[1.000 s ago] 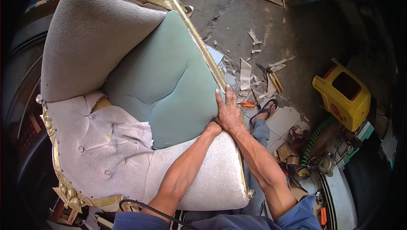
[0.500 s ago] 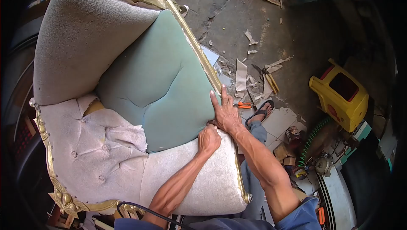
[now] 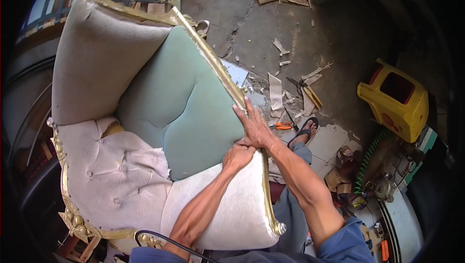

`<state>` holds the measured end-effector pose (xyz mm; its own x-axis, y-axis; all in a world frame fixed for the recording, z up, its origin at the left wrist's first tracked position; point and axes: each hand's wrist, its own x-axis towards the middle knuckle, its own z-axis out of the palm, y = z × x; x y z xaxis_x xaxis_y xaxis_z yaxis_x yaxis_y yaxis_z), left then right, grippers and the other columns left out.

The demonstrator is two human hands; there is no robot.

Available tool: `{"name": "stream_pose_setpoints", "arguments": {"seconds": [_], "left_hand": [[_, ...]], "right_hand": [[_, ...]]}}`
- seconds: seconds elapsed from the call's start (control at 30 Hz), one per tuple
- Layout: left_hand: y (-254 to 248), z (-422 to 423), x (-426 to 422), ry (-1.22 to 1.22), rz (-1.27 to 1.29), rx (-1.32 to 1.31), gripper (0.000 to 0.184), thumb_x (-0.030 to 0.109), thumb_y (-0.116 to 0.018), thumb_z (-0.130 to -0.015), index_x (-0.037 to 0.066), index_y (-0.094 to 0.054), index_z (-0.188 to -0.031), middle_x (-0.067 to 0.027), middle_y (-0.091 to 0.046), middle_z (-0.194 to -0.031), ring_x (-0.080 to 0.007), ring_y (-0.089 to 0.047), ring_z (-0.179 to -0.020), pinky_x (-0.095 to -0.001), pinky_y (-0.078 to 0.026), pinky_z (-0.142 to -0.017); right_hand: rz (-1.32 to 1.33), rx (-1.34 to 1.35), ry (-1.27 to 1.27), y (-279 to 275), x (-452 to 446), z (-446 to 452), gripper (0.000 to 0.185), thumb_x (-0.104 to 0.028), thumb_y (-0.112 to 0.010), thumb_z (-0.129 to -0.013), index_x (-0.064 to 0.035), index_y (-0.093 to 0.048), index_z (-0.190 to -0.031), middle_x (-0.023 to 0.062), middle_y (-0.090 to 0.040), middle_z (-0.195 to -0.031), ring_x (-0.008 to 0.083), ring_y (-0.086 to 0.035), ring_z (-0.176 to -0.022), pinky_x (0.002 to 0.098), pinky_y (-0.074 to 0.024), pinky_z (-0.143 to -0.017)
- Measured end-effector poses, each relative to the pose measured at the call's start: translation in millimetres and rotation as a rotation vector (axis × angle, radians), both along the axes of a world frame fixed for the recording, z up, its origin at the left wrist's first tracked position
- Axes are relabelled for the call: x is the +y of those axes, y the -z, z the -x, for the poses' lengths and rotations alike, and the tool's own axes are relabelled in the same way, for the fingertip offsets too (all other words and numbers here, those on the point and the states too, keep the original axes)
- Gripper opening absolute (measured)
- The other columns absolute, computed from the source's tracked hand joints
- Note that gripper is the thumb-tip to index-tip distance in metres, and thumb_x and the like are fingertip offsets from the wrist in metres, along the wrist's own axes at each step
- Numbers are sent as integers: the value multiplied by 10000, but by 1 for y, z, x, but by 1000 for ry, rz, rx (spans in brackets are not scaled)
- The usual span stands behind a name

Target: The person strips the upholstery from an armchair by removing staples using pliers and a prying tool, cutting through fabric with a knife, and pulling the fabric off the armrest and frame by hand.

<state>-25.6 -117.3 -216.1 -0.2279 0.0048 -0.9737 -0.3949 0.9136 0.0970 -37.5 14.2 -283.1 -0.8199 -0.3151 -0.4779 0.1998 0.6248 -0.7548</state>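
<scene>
An armchair with pale worn fabric (image 3: 213,209), a gold carved frame (image 3: 65,185) and a green seat (image 3: 193,127) fills the left and centre. My right hand (image 3: 255,126) lies with fingers spread on the seat's front corner, its fingertips at the gold front rail (image 3: 213,59). Just left of it, my left hand (image 3: 239,156) is closed at the seam between the green seat and the pale armrest; what its fingers hold, if anything, is hidden. The two hands touch. Torn fabric (image 3: 150,159) hangs loose on the tufted backrest.
Orange-handled pliers (image 3: 282,126), yellow-handled shears (image 3: 312,96) and fabric scraps (image 3: 275,91) lie on the floor beyond the chair. A yellow plastic shell (image 3: 397,100) and a green coiled hose (image 3: 368,161) are at the right. A sandalled foot (image 3: 307,130) stands near the pliers.
The view has shifted, showing more of the chair's far armrest end and the webbed frame behind it. Both hands remain at the seat corner; my left hand has closed up since the earliest frame.
</scene>
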Motion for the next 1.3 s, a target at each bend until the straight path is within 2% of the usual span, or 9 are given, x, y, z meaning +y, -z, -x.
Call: {"name": "stream_pose_setpoints", "arguments": {"seconds": [0.17, 0.43, 0.6, 0.67, 0.7, 0.77, 0.93, 1.13, 1.3], "left_hand": [[-23, -15, -4, 50, 0, 107, 474, 433, -485, -894, 59, -745, -1023, -237, -696, -1056, -453, -641, -1059, -468, -483, -978], [-25, 2, 6, 21, 38, 141, 408, 401, -561, -907, 49, -738, -1014, -269, -696, -1020, -464, -665, -964, -506, -497, -898], [-21, -3, 17, 354, -2, 363, 503, 410, -547, -949, -67, -705, -960, -338, -674, -1039, -486, -657, -998, -538, -501, -908], [-22, 6, 29, 365, 64, 248, 525, 407, -538, -961, -91, -700, -991, -344, -658, -1110, -496, -637, -1056, -533, -495, -945], [-13, 10, 31, 357, 147, 198, 524, 406, -542, -964, -91, -702, -1012, -340, -659, -1121, -494, -635, -1070, -529, -496, -954], [7, 22, 34, 249, 250, 76, 563, 437, -570, -954, -96, -698, -1081, -330, -659, -1160, -471, -638, -1114, -507, -501, -973], [5, 20, 54, 128, 291, -22, 566, 428, -620, -896, -89, -696, -1115, -313, -668, -1173, -430, -657, -1123, -482, -515, -962], [-18, 18, 71, 595, 205, 52, 556, 461, -622, -910, -67, -724, -1052, -335, -681, -1094, -474, -671, -1047, -501, -543, -890], [29, 2, 27, 652, 75, 54, 571, 475, -559, -945, -71, -716, -1008, -342, -683, -976, -494, -676, -959, -525, -537, -869]], "right_hand": [[66, 276, 17, 16, 5, -15, 1245, -600, -881, -585, -258, -238, -1594, 318, -67, -1618, 544, -384, -1317, 585, -395, -1077], [155, 301, 55, 31, 11, -19, 1170, -599, -868, -606, -328, -282, -1581, 273, -84, -1637, 526, -342, -1387, 581, -352, -1129], [185, 154, 66, 29, 23, -8, 1014, -532, -816, -737, -264, -316, -1577, 229, -169, -1639, 447, -320, -1443, 520, -305, -1177], [874, -416, 672, 50, 21, -4, 883, -501, -768, -817, -176, -387, -1544, 206, -412, -1546, 350, -482, -1353, 512, -385, -1123], [879, -404, 672, 51, 29, -7, 883, -501, -768, -817, -176, -387, -1544, 206, -412, -1546, 350, -482, -1353, 512, -385, -1123], [607, -366, 919, 29, 57, -23, 745, -520, -673, -908, -58, -480, -1460, 206, -597, -1366, 320, -578, -1254, 386, -438, -1083], [199, -544, 1042, 28, 44, -91, 503, -433, -630, -944, -28, -637, -1244, 210, -674, -1196, 308, -627, -1151, 407, -492, -944], [-219, -505, 1127, 25, -5, -108, 402, -458, -576, -940, -98, -703, -1068, 147, -678, -1106, 357, -599, -1077, 455, -446, -972], [-382, -452, 1079, 40, -7, -100, 322, -377, -547, -926, -93, -696, -941, 114, -671, -1041, 355, -608, -1039, 478, -478, -905]]}}
